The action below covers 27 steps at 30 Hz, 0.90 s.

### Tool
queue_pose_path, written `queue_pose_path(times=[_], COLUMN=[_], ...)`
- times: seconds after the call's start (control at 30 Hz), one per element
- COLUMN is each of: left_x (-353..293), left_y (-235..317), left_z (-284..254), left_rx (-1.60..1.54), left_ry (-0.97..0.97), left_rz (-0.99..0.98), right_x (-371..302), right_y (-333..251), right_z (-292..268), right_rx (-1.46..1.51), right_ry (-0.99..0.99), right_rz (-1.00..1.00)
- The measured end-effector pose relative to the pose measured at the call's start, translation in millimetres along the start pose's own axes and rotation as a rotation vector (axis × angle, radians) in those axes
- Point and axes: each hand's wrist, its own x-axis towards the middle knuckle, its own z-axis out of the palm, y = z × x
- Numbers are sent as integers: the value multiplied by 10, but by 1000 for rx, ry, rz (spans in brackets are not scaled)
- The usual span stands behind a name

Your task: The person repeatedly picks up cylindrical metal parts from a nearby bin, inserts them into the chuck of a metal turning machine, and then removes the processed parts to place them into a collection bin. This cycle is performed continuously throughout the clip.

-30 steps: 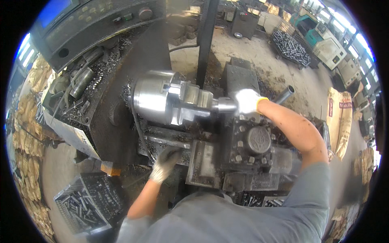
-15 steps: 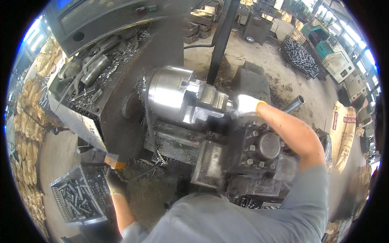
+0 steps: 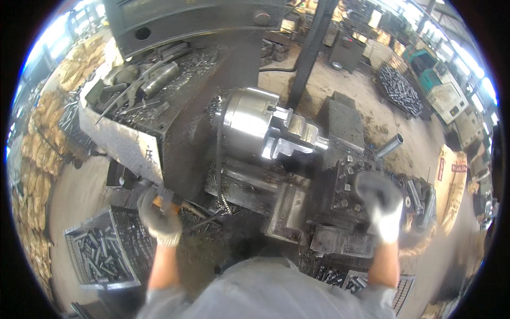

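Note:
A metal lathe chuck [image 3: 248,119] with stepped jaws stands in the middle, a short bright round workpiece [image 3: 321,142] sticking out of its jaws. My right hand [image 3: 383,204], in a grey and white glove, is over the bolted tool post [image 3: 345,183] right of the chuck; motion smears its fingers. My left hand [image 3: 161,218], gloved too, is low at the left, by the lower corner of the splash tray. Its fingers curl beside an orange block [image 3: 158,201]; what they grip, if anything, is not clear.
Metal chips and scrap cover the tray [image 3: 122,143] at upper left. A crate [image 3: 103,250] of dark metal pins stands on the floor at left. An upright metal tube [image 3: 390,146] rises behind the tool post. A paper sack [image 3: 450,181] and a pin-filled cart [image 3: 399,90] are at right.
My right hand has left the workpiece at the chuck and come back toward me over the tool post. My left hand has risen slightly beside the orange block. The view has shifted.

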Motion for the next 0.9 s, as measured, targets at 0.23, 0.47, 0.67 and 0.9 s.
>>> queue_pose_path(times=[0.23, 0.47, 0.67, 0.9], left_x=[2599, 3068, 30, -4032], left_y=[1169, 1340, 1242, 990], left_z=[1856, 2366, 1089, -3078], left_rx=[16, 245, -253, 408], left_ry=[-312, -491, -615, -1072], left_rz=[156, -88, 255, -1526], right_x=[-903, -1402, -1623, -2154], right_y=[-194, 17, -33, -711], right_z=[537, 706, 1280, 2643], right_rx=[561, 602, 568, 566], right_ry=[-329, -531, -772, -1186], right_rz=[336, 454, 363, -38])
